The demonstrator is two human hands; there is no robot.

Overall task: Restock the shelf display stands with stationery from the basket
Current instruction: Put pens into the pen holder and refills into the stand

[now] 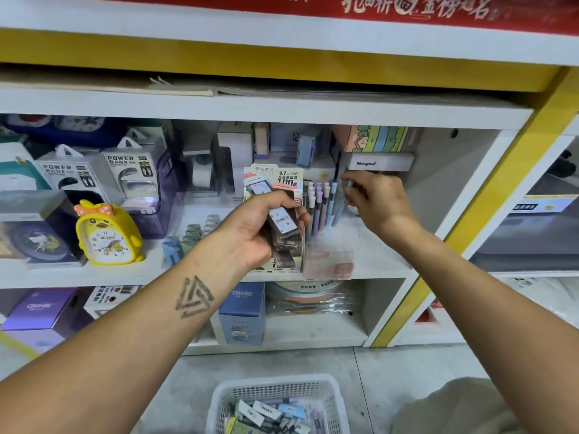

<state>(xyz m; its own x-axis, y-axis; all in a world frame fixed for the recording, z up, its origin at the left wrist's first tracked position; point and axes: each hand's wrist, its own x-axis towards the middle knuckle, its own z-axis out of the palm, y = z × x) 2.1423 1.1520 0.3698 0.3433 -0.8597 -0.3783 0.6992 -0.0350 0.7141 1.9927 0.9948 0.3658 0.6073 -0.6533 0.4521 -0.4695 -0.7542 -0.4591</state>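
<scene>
My left hand (pixel 261 228) grips a stack of flat dark lead-refill cases (pixel 282 219) in front of the cardboard lead display stand (pixel 286 178) on the middle shelf. My right hand (pixel 374 200) pinches the top of a light-blue pen (pixel 340 211) among the pastel pens standing in the clear pen stand (pixel 332 255) just right of the lead stand. On the floor below sits the white mesh basket (pixel 332 399) with several loose stationery items inside.
A yellow duck alarm clock (pixel 108 233) and power bank boxes (pixel 130 173) fill the shelf's left part. White boxes (pixel 380 161) are stacked behind the pen stand. A yellow upright (pixel 488 195) borders the shelf bay on the right. Boxes stand on the lower shelf.
</scene>
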